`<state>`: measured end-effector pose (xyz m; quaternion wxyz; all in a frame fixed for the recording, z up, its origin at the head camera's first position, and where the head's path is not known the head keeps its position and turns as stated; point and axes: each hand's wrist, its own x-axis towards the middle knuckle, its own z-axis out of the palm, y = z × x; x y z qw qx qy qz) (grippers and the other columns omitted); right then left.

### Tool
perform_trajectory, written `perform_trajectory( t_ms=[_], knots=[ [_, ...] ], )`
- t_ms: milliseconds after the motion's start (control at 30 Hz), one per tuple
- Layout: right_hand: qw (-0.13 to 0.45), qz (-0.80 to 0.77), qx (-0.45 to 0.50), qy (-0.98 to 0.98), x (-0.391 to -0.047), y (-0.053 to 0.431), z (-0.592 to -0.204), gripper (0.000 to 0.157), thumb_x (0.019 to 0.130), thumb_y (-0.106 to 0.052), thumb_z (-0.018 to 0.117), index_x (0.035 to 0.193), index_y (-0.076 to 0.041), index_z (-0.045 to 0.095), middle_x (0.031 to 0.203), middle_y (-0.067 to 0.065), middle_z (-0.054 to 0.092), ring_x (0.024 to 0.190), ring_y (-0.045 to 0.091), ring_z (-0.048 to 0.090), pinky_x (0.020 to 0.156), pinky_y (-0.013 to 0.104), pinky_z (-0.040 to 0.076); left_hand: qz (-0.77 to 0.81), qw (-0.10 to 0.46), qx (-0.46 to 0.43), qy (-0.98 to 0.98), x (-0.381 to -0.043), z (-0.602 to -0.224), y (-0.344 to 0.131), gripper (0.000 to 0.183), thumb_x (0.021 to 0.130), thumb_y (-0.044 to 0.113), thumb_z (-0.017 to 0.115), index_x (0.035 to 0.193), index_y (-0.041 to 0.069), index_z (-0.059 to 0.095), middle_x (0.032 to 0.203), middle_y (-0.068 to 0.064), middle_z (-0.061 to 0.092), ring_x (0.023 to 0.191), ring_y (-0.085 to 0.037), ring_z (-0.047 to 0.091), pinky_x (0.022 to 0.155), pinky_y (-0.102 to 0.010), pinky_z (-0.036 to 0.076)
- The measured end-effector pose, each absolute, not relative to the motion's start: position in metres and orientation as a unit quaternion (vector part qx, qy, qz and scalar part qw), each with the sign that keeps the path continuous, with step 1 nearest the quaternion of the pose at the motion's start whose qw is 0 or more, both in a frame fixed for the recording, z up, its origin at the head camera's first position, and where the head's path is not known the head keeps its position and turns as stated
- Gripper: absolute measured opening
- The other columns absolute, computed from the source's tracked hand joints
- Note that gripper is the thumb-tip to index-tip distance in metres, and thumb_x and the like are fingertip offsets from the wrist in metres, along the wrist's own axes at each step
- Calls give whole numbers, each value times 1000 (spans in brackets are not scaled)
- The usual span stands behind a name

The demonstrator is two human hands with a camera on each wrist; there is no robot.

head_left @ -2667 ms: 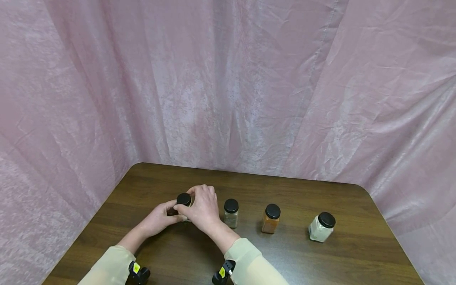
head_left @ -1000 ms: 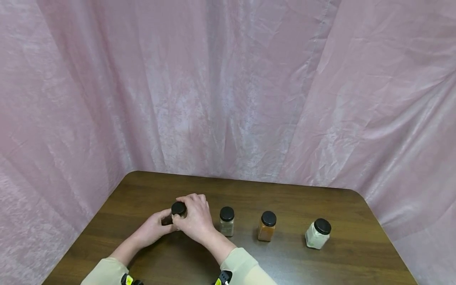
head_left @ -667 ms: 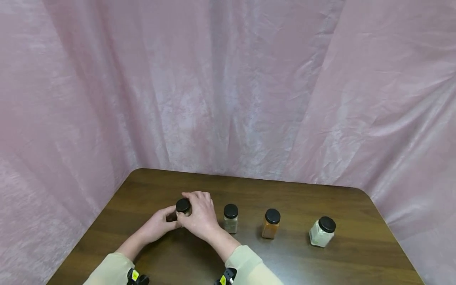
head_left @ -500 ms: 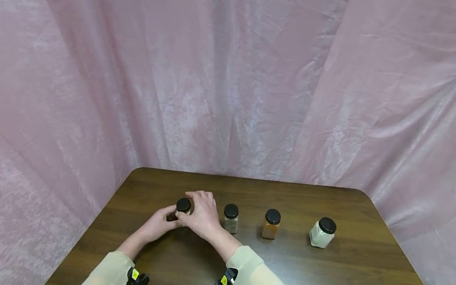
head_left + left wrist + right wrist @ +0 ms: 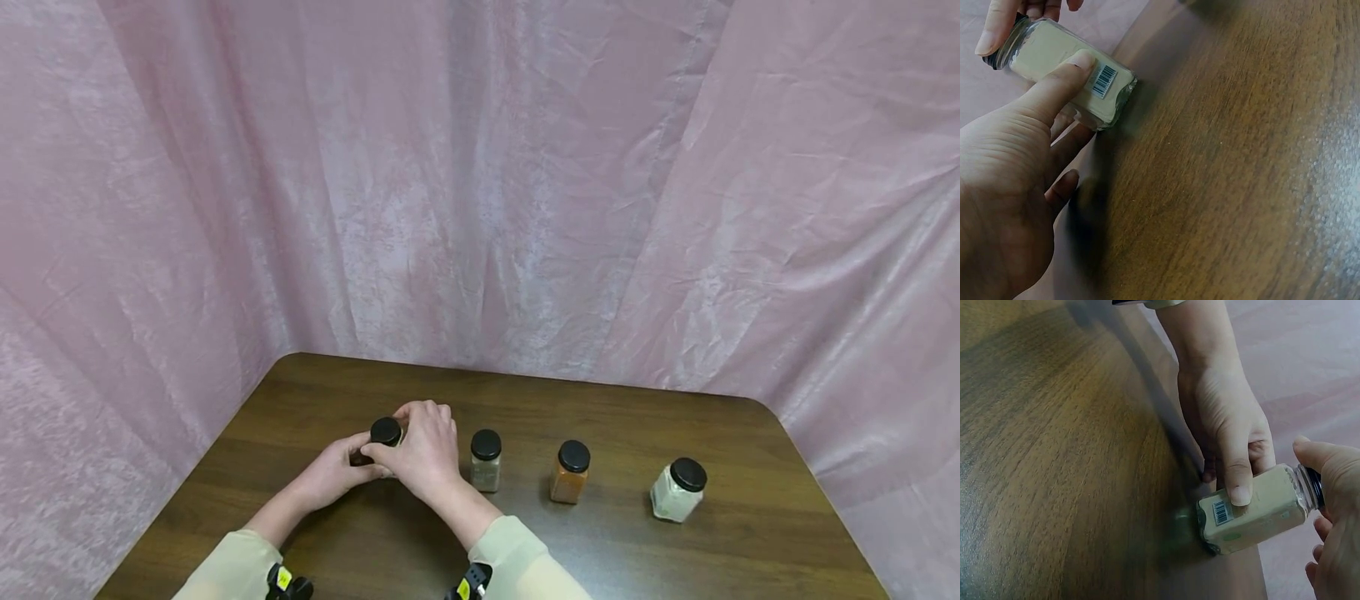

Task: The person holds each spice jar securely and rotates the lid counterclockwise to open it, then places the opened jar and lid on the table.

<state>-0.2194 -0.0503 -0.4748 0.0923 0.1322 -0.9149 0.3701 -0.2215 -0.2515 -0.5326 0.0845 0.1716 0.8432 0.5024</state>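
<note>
Jar (image 5: 1041, 53) of pale powder, left of centre in the lower half of the head view, between the two hands; black lid (image 5: 386, 431) on the jar neck. Long axis runs base to lid: lid faces up at the head camera, so roughly upright, exact tilt hard to call. In the left wrist view it slants, lid upper left, base toward the middle; in the right wrist view lid is at the right, base nearer the middle. Base sits close over the counter (image 5: 750, 533); can't tell if touching. Left hand (image 5: 333, 477) holds the body, thumb flat by the barcode label (image 5: 1104, 81), fingers behind; in the head view the jar is off its upper right. Right hand (image 5: 429, 446) comes in from the other side, fingers and thumb curled around the lid. Key relation, as I judge it: both hands share one axis, left low on glass, right up top, so right is the nearer hand for any lid work, left for steadying the body. Further out, rightward in the head view: grey-green jar (image 5: 486, 473) just beside the right hand, then orange jar (image 5: 569, 485), then white jar (image 5: 672, 498) well apart at lower right. Pink curtain (image 5: 480, 183) behind.
</note>
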Motion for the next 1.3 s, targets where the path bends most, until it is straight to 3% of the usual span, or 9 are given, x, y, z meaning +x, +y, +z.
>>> perform_trajectory(
  t_ms=[333, 700, 900, 1300],
  knots=[
    [94, 365, 131, -917, -222, -51, -472, 57, 72, -60, 86, 104, -18, 65, 99, -7, 57, 103, 19, 48, 90, 36, 39, 495, 77, 176, 847, -222, -526, -251, 50, 93, 37, 77, 140, 28, 62, 132, 4, 65, 119, -19, 60, 97, -33, 48],
    [109, 368, 150, -911, -219, -50, -471, 41, 75, -50, 87, 101, -21, 74, 98, -9, 62, 101, 17, 50, 89, 35, 40, 504, 83, 173, 842, -221, -527, -251, 57, 93, 35, 77, 145, 25, 58, 136, 0, 63, 123, -18, 59, 98, -30, 48],
    [107, 377, 161, -906, -217, -48, -471, 38, 79, -42, 84, 109, -21, 75, 104, -9, 61, 105, 16, 49, 90, 34, 39, 515, 80, 190, 832, -222, -530, -250, 56, 94, 28, 77, 145, 20, 57, 135, -2, 64, 120, -19, 60, 95, -29, 50],
    [120, 354, 178, -910, -215, -51, -471, 45, 80, -34, 80, 122, -19, 74, 111, -3, 65, 107, 18, 50, 89, 33, 41, 500, 74, 188, 842, -223, -531, -250, 57, 95, 26, 76, 147, 16, 55, 142, -6, 60, 128, -26, 54, 101, -31, 46]
  ],
)
